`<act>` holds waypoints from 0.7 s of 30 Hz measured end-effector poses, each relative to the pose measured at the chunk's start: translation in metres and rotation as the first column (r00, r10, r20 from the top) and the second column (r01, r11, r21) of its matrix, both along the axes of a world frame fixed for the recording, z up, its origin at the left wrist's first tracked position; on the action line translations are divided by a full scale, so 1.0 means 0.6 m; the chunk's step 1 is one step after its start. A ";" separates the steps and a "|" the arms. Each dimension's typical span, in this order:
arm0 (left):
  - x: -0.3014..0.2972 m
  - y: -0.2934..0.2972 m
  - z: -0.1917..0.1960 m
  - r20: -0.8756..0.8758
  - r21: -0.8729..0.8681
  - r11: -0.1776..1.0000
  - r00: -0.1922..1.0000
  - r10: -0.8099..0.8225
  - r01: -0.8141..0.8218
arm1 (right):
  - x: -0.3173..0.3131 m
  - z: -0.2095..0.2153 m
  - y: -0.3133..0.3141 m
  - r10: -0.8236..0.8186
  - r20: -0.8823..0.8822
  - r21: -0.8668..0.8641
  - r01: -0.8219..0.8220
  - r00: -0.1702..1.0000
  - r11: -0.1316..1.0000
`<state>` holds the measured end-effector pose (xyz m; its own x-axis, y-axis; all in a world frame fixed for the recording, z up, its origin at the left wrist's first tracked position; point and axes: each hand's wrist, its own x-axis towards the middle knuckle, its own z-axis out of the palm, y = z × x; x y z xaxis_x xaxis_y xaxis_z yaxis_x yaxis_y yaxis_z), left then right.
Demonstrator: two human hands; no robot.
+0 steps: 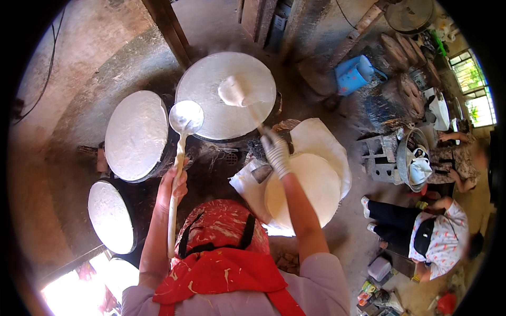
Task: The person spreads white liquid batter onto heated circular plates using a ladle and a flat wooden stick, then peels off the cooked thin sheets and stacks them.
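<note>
My left hand (173, 183) is closed round the long pale handle of a ladle (186, 117), whose round bowl, coated in white batter, hangs by the near left rim of the far griddle. My right hand (275, 150), in a whitish glove, grips the handle of a batter-coated spreader (232, 90). The spreader's head, smeared by motion, is over the white batter layer (211, 113) that covers this griddle. Below my right forearm lies a round, cream-coloured flat sheet or stack of sheets (303, 189) on a white cloth (320, 139).
More round griddles with white layers stand at left: one batter layer (136, 136) beside the ladle, another (110, 216) nearer me. A blue bucket (354, 75) stands at far right. Two people are at right, one by a metal basin (405, 160), another in a patterned shirt (445, 237).
</note>
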<state>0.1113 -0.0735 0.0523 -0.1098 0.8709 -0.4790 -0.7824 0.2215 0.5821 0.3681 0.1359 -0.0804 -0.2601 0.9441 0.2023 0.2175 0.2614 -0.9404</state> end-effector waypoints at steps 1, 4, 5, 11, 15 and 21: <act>-0.004 0.012 -0.001 -0.045 -0.003 1.000 0.999 -0.021 0.020 | 0.020 0.010 0.043 -0.029 0.199 -0.026 0.034 0.980 0.999; -0.032 0.081 -0.009 -0.161 -0.008 0.994 0.981 -0.106 0.106 | 0.058 -0.023 0.136 0.139 0.115 -0.048 -0.134 0.984 0.990; -0.047 0.104 -0.014 -0.198 -0.010 0.992 0.972 -0.127 0.128 | 0.054 -0.011 0.145 0.229 0.164 0.001 -0.232 0.960 0.973; -0.104 0.248 -0.030 -0.492 -0.209 0.963 0.834 -0.251 0.167 | 0.139 0.050 0.129 0.432 0.090 -0.373 -0.372 0.897 0.850; -0.110 0.289 -0.057 -0.476 -0.312 0.929 0.813 -0.334 0.199 | 0.150 0.014 0.070 0.194 -0.052 -0.511 -0.193 0.980 0.837; -0.100 0.283 -0.080 -0.428 -0.433 0.879 0.813 -0.394 0.198 | 0.109 0.080 -0.053 0.084 -0.110 -0.779 -0.138 0.990 0.612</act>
<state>0.0512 0.0962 0.0040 -0.1788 0.6808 -0.7103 -0.2736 0.6591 0.7006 0.4333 0.1039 -0.0326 -0.3880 0.7146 -0.5821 0.1777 -0.5617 -0.8080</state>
